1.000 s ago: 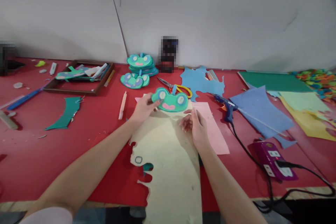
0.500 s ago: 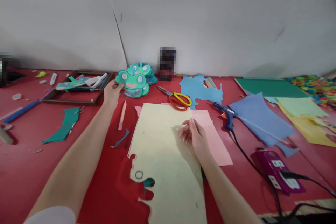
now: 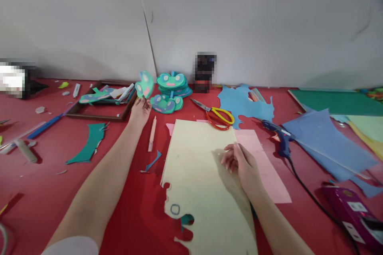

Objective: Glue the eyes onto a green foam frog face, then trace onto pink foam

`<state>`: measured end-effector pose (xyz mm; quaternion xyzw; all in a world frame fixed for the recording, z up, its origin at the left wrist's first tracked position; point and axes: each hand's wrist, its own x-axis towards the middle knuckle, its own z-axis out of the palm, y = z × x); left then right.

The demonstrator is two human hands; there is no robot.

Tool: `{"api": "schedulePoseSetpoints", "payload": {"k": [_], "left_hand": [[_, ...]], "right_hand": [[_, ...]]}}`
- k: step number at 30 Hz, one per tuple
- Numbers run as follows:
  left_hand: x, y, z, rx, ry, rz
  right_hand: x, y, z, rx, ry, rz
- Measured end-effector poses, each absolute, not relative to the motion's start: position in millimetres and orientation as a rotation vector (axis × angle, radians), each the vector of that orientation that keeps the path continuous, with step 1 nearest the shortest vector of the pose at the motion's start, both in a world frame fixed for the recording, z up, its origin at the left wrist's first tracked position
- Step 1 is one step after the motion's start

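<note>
While the right hand (image 3: 241,163) stayed loosely curled, the left hand (image 3: 140,112), pinching the frog face (image 3: 145,83), had drawn it left, between stacked faces (image 3: 171,81) and brown frame (image 3: 93,117), its green front tipped sideways and blurred.

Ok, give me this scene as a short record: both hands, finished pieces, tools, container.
Left hand: green face cutout at its fingertips, tilted and blurred; grip unclear
Right hand: over cream sheet, fingers curled, nothing visibly held
Finished pieces: stacked face cutouts near the wall
Tools: scissors, left of glue gun
Container: brown frame, holding markers and scraps
</note>
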<state>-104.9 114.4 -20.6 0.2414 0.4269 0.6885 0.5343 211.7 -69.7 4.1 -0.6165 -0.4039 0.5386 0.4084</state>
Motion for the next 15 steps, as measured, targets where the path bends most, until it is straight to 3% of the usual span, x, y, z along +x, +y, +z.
{"api": "schedulePoseSetpoints", "payload": {"k": [15], "left_hand": [[-110.3,117.1,-27.4,0.461,0.857,1.707]], "right_hand": [[212.7,-70.4,4.5,-1.553,-1.066,1.356]]}}
